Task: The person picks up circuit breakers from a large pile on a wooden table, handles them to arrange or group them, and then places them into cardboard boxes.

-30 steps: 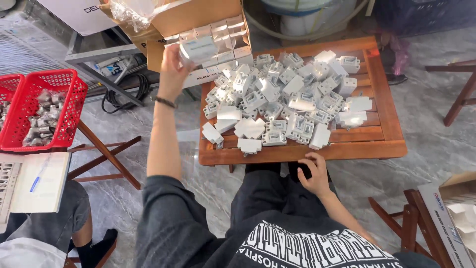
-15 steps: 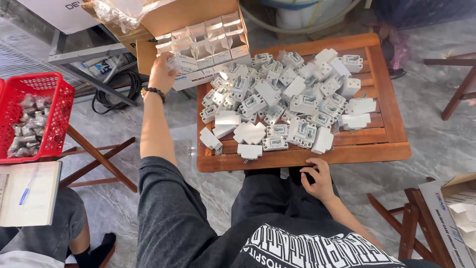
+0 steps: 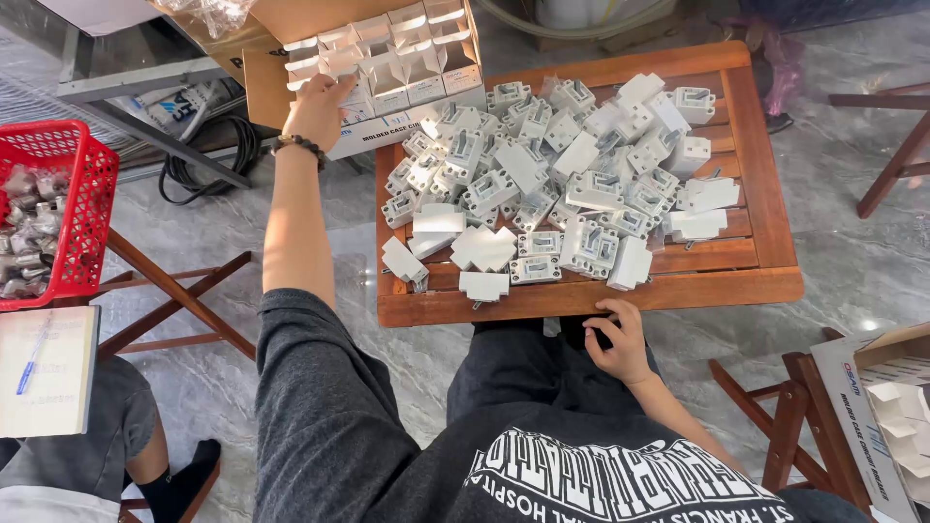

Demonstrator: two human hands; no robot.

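White small boxes in brown carton, left hand touching, wooden table beside

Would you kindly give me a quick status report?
Left hand on small white boxes. Right hand at wooden table edge. Nothing blocking.

I see a slatted reddish wooden table, smooth with a slight sheen. On it lie matt white plastic switch blocks; left of it are matt brown cardboard box and glossy red plastic mesh basket.
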